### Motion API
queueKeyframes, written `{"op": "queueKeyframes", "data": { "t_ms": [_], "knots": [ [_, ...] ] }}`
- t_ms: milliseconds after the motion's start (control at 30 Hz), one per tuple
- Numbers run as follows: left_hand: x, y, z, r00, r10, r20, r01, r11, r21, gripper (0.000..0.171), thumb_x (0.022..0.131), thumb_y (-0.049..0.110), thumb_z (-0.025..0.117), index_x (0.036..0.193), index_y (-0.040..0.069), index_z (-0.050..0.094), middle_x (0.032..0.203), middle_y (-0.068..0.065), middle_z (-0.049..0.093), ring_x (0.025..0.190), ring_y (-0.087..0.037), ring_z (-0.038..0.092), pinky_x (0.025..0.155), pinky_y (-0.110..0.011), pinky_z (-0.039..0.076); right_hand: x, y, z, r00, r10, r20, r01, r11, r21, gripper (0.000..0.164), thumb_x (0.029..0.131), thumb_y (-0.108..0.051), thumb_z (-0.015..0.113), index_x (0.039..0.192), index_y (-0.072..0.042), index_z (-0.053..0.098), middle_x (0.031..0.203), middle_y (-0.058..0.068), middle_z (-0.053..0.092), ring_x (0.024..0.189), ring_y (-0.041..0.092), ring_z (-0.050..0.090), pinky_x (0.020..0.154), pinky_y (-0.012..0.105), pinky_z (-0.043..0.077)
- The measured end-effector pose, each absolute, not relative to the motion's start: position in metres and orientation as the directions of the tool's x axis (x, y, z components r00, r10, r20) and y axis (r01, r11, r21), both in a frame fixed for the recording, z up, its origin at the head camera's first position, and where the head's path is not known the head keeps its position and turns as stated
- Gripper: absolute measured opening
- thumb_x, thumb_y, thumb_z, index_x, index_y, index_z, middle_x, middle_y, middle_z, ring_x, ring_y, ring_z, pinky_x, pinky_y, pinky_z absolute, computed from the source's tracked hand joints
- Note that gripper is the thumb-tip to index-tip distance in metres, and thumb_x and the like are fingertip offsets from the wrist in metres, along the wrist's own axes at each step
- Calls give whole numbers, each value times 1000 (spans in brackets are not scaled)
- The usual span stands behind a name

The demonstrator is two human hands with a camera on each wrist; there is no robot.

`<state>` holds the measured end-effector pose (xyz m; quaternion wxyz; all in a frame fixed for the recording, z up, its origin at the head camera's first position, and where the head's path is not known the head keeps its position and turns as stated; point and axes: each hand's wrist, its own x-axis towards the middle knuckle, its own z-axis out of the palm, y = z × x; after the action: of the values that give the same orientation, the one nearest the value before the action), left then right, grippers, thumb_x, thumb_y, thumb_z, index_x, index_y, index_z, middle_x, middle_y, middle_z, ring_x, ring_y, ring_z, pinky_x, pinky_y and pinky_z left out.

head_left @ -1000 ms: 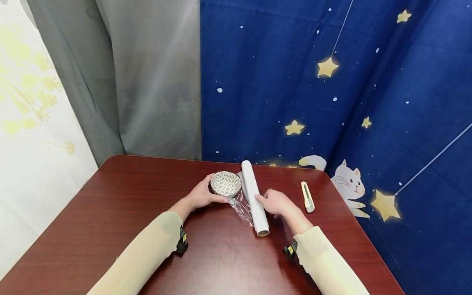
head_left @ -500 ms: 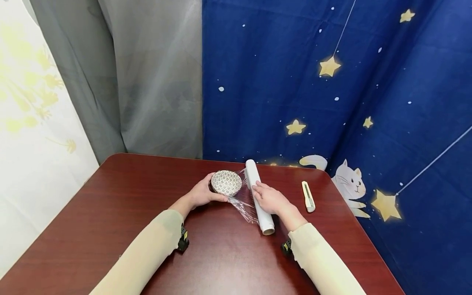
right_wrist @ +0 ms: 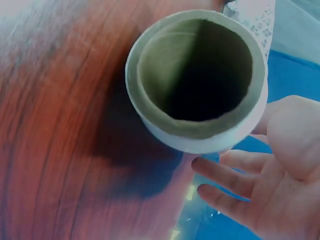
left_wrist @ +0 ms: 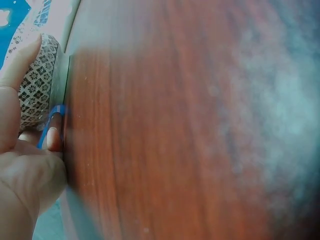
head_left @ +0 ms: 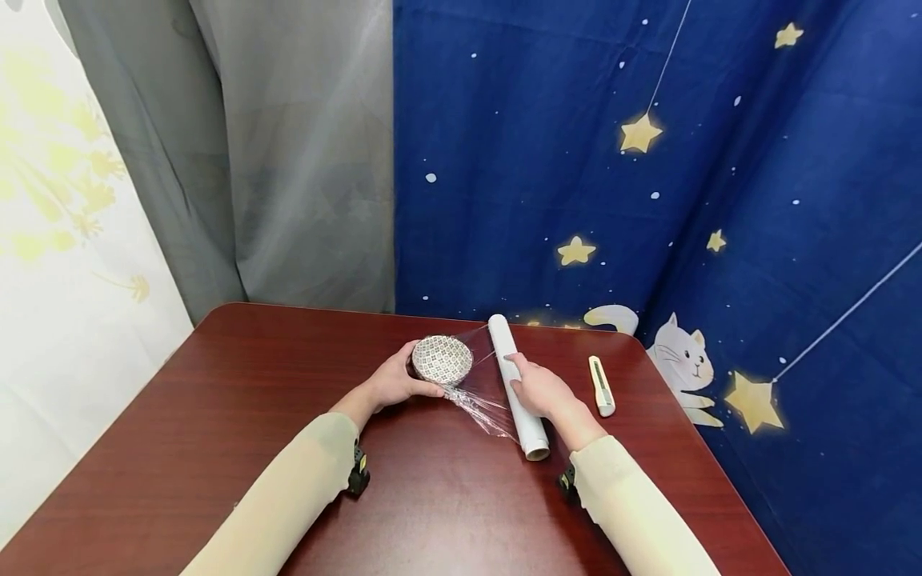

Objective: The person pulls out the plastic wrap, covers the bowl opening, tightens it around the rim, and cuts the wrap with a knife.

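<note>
A round bowl (head_left: 442,360) with a small dark-on-white pattern stands on the table, partly covered by clear plastic film (head_left: 479,408). My left hand (head_left: 396,378) grips its left side, thumb on the near side; the left wrist view shows the bowl's patterned wall (left_wrist: 37,75) behind the thumb. From the bowl the film stretches right to a white roll of cling film (head_left: 531,432). At the roll's right side, my right hand (head_left: 543,390) touches it with fingers reaching over. In the right wrist view the hollow cardboard core (right_wrist: 195,127) faces the camera, fingers loosely extended beside it.
A pale utility knife (head_left: 602,386) lies right of my right hand. The dark red wooden table (head_left: 432,512) ends at a rounded back edge. Behind it hang a grey curtain (head_left: 310,160) and a blue star-patterned curtain (head_left: 519,144).
The roll has moved right, away from the bowl, and the film between them has lengthened. My right hand has shifted its fingers on the roll. My left hand stays on the bowl.
</note>
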<state>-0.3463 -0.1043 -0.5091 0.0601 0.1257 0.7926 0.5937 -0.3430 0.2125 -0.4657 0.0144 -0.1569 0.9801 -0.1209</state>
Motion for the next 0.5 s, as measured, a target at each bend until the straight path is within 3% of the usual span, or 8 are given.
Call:
{"op": "queueKeyframes", "data": {
  "t_ms": [167,400,500],
  "knots": [
    [-347,-105,-510,-962,268,52,124,258,958,109,75,16,103,164,11,40,155,-14,62,139,-28,58,126,-46,39,-332,211,-452,-953,-302,-17,-288,924,-252,44,110,-22,63,153,-14,62,150,21,68,128,40,71,110,57,55],
    [-349,-104,-510,-960,275,55,114,205,972,108,75,11,102,163,11,40,154,-14,64,137,-28,60,123,-43,41,-332,215,-451,-963,-267,-45,-250,939,-237,51,108,-31,70,154,-14,55,135,25,74,112,36,75,101,54,58],
    [-350,-105,-511,-957,282,64,122,192,974,106,77,9,101,164,9,40,154,-16,64,137,-28,61,122,-42,43,-333,216,-450,-966,-252,-54,-234,945,-229,51,109,-31,68,154,-12,53,139,25,71,113,35,74,102,54,58]
  ]
}}
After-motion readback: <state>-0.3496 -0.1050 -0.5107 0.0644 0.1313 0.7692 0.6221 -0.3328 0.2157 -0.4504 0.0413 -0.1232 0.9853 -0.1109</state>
